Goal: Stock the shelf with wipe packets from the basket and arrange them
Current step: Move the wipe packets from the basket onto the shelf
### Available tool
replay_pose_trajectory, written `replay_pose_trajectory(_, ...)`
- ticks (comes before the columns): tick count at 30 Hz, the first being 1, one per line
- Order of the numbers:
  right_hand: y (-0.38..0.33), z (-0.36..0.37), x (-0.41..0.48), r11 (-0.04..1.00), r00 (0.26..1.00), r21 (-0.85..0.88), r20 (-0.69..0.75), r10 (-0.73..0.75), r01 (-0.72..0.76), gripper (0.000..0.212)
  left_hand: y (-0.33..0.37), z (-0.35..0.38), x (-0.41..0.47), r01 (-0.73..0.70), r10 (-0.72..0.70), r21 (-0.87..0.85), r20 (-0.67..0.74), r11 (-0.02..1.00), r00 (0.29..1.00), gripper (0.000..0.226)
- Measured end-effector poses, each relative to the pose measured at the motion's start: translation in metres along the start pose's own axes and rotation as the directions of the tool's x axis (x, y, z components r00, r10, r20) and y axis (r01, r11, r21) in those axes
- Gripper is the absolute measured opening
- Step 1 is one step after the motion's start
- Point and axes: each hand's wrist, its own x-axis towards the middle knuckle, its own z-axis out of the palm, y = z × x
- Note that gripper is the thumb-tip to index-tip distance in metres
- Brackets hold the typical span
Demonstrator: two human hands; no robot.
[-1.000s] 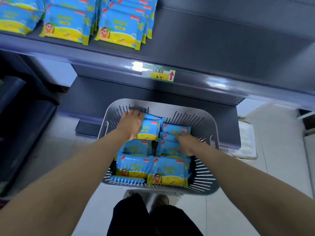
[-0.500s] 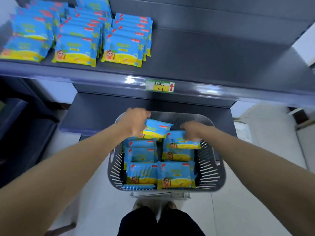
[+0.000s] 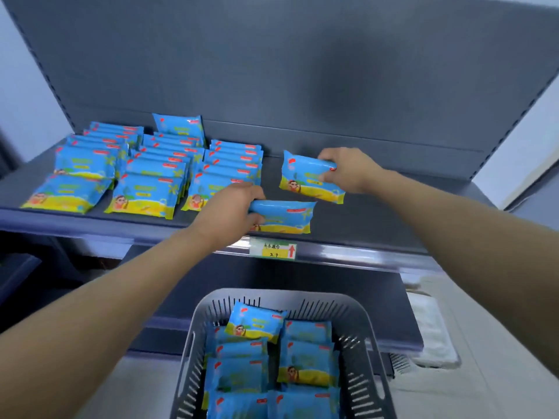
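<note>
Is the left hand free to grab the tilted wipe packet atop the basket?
Probably not yet: the left hand grips a wipe packet over the shelf, though nothing covers the tilted packet.

On the shelf (image 3: 381, 216), three packet rows (image 3: 145, 189) lie behind and left of the price tag (image 3: 273, 250). The near packet (image 3: 286, 218) is just behind the tag, the far packet (image 3: 304, 180) further behind, slightly right. The basket (image 3: 317, 296) stands before the tag, lower.

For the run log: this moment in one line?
left hand: grips front packet | right hand: grips rear packet | both over shelf | basket: holds packets
</note>
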Motion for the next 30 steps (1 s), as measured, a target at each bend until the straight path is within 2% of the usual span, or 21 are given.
replay_pose_trajectory(3,0.007,0.0,0.041,1.0,1.0,-0.008,-0.001,-0.006,0.006,0.024,0.004,0.005,0.02,0.031,-0.03,0.014,-0.021,0.999,0.999,0.015)
replay_pose_trajectory(7,0.023,0.016,0.093,1.0,0.999,-0.014,0.041,-0.023,0.024,0.023,0.013,0.022,0.058,0.016,-0.02,0.107,0.038,0.994,0.999,0.016)
replay_pose_trajectory(12,0.049,0.039,0.153,0.997,0.993,0.015,0.092,-0.076,0.075,0.029,0.008,0.047,0.113,0.089,-0.111,0.196,0.103,0.977,0.988,0.016)
replay_pose_trajectory(16,0.061,0.046,0.186,0.994,0.988,0.017,0.103,-0.111,0.11,0.033,-0.002,0.058,0.143,0.194,-0.218,0.182,0.121,0.964,0.968,0.02)
replay_pose_trajectory(20,0.068,0.052,0.203,0.978,0.988,-0.142,0.009,-0.152,0.152,0.03,-0.011,0.063,0.167,0.31,-0.323,0.113,0.132,0.944,0.937,0.034)
replay_pose_trajectory(24,0.074,0.055,0.207,0.935,0.961,-0.262,-0.073,-0.266,0.239,0.032,-0.022,0.068,0.196,0.261,-0.318,0.339,0.122,0.904,0.94,0.047)
replay_pose_trajectory(27,0.084,0.056,0.208,0.931,0.933,-0.234,-0.162,-0.321,0.28,0.02,-0.031,0.074,0.219,0.195,-0.307,0.483,0.165,0.854,0.937,0.05)
replay_pose_trajectory(30,0.093,0.056,0.203,0.942,0.925,-0.182,-0.211,-0.317,0.282,0.023,-0.038,0.084,0.237,0.196,-0.332,0.538,0.168,0.82,0.928,0.051)
